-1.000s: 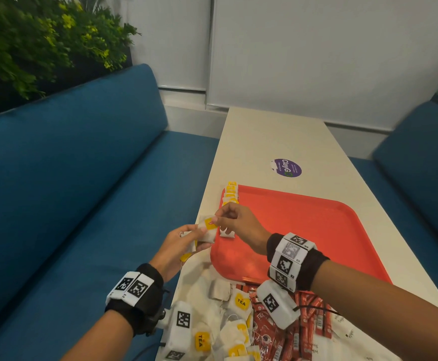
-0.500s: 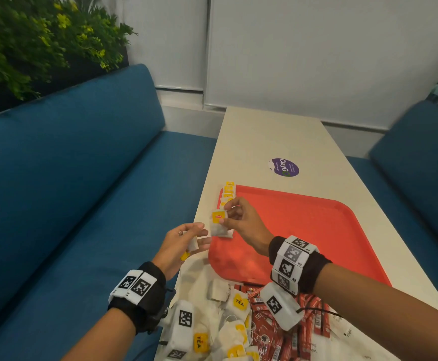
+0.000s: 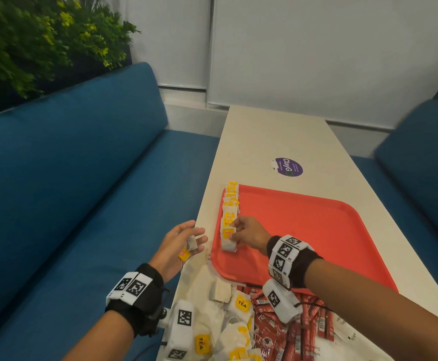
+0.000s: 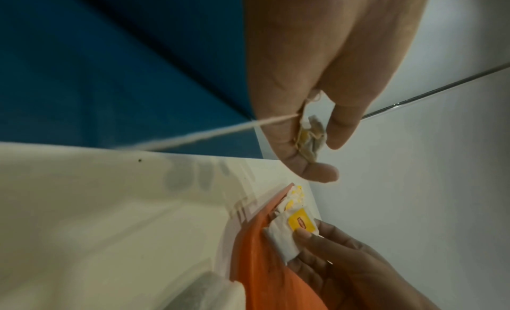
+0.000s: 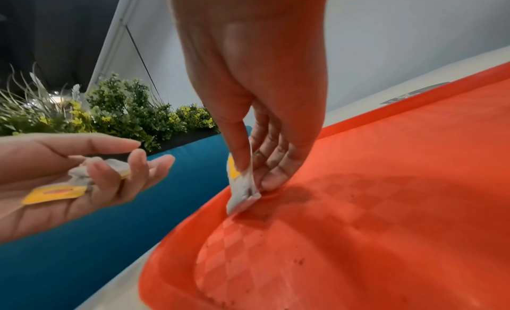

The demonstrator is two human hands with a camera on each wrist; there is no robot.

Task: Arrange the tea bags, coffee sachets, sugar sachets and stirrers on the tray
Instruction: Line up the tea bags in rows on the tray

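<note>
On the red tray [image 3: 317, 230], my right hand [image 3: 249, 234] pinches a tea bag [image 3: 229, 241]; my left hand [image 3: 178, 246] loosely holds another one [image 3: 192, 243].

The head view looks forward and down from above the near end of the tray [image 3: 317, 230], taking in the table, both forearms and the far wall. The left wrist view sits close beside the tray's [image 4: 256, 260] left rim, facing along the left hand [image 4: 317, 86]. The right wrist view sits close above the tray [image 5: 358, 205], facing its left rim. All three views share that rim and the right hand [image 3: 248, 234].
</note>
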